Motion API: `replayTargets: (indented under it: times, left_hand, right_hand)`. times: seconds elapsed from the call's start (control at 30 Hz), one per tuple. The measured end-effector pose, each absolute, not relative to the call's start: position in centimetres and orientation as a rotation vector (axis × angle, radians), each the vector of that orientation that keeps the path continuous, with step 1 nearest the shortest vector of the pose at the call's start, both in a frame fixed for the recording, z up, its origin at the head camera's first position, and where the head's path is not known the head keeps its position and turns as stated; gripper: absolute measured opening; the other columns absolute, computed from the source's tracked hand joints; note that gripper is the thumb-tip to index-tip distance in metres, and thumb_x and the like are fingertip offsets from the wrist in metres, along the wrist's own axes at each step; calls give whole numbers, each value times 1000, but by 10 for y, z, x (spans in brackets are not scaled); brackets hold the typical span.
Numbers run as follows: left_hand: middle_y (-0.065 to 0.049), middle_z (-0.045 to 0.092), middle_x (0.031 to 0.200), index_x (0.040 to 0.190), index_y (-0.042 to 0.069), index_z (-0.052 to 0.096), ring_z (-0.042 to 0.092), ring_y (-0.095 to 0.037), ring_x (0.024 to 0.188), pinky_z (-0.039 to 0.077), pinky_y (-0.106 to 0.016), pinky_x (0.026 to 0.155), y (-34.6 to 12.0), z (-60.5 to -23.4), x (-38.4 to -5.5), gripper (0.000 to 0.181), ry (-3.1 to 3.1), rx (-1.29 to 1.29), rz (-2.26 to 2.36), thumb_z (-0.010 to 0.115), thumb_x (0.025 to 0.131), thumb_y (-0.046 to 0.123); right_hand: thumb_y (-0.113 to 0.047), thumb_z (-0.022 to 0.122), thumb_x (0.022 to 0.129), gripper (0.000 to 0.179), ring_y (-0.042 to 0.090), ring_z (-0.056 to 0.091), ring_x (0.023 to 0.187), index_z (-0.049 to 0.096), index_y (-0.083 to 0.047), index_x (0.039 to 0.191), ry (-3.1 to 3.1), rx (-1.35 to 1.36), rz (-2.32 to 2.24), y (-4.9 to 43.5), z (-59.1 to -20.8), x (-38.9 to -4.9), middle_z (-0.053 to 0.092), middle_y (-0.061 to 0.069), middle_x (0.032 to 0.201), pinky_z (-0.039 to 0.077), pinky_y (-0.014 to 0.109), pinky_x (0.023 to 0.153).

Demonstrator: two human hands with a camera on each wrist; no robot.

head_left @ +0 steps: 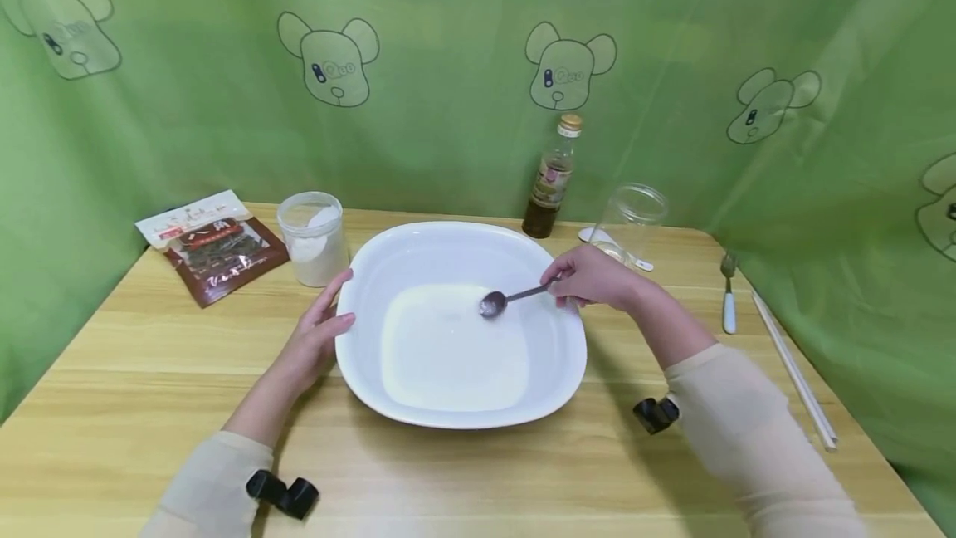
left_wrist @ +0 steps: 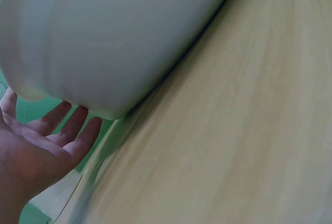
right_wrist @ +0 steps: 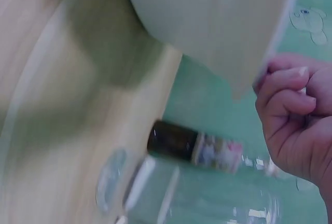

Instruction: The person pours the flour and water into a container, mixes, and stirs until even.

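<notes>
A large white basin (head_left: 456,260) stands on the table with a brighter white area over its floor. My left hand (head_left: 317,339) rests against its left side, thumb at the rim. The left wrist view shows that hand's fingers (left_wrist: 78,125) spread against the outer wall. Over the basin's right rim my right hand (head_left: 590,276) pinches the handle of a dark spoon (head_left: 493,305), whose bowl is low inside the basin. In the right wrist view the curled right hand (right_wrist: 290,105) is at the rim, with the spoon's bowl hidden behind the basin wall.
Left of the basin are a brown-and-white packet (head_left: 224,247) and a tub of white powder (head_left: 317,251). Behind it stands a dark sauce bottle (head_left: 548,185). A clear jar (head_left: 635,214), a white spoon (head_left: 648,265), a fork (head_left: 729,293) and chopsticks (head_left: 795,372) are on the right.
</notes>
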State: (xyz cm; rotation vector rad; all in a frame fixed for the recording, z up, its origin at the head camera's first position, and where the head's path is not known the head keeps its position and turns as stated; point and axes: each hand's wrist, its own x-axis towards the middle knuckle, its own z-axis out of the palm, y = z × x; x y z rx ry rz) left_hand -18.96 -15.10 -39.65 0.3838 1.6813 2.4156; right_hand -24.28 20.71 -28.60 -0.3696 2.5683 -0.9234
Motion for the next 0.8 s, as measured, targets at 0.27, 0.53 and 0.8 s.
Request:
replayTargets:
  times: [0.27, 0.53, 0.8]
  left_hand:
    - [-26, 23, 131, 139, 13, 16, 47, -24, 103, 45, -34, 81, -148, -397, -189, 64, 1669, 378, 2423, 43, 81, 3]
    - [-26, 23, 132, 139, 13, 16, 48, -20, 101, 45, -32, 81, -148, -397, -189, 64, 1675, 384, 2428, 43, 81, 3]
    - [-25, 24, 131, 139, 14, 16, 49, -21, 100, 46, -33, 80, -150, -396, -189, 64, 1678, 354, 2420, 43, 81, 3]
  right_hand:
    - [-2, 55, 78, 22, 10, 41, 40, 62, -1, 99, 2554, -360, -1024, 158, -310, -258, 61, 11, 65, 31, 18, 36]
    - [-4, 56, 79, 19, 10, 36, 38, 63, -4, 96, 2269, -369, -1138, 137, -323, -246, 61, 12, 66, 26, 18, 35]
    - [-3, 56, 79, 18, 7, 37, 37, 63, 1, 95, 2070, -599, -1020, 177, -303, -218, 59, 11, 62, 28, 16, 33]
